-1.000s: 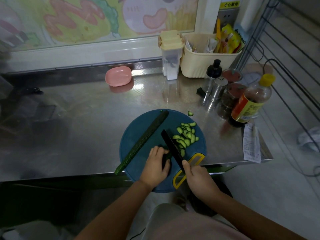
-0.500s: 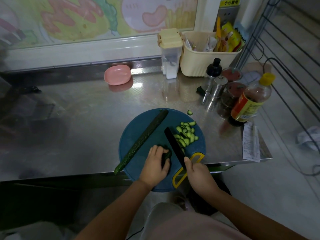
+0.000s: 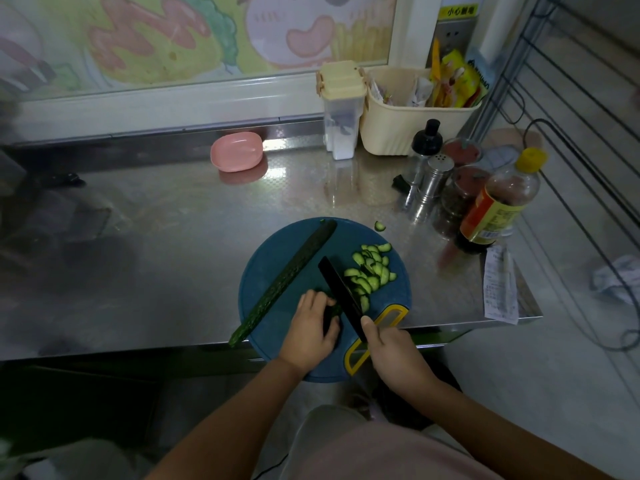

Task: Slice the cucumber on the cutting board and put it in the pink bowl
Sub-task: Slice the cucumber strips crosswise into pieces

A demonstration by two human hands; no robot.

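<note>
Since then, knife (image 3: 341, 292) lower on cucumber stub (image 3: 333, 310)

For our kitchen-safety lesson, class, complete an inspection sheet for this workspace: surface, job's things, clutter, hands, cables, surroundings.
Surface: steel counter, reflective; blue cutting board overhangs its near edge.
Job's things: long cucumber piece and slices on the board; one stray slice on the counter; pink bowl at the back, away from the board.
Clutter: cream basket, lidded container, shaker, sauce bottle, receipt.
Hands: left hand holds the cucumber stub; right hand grips the knife.
Cables: dark cable looping by the wire rack.
Surroundings: cartoon picture behind the counter.
</note>
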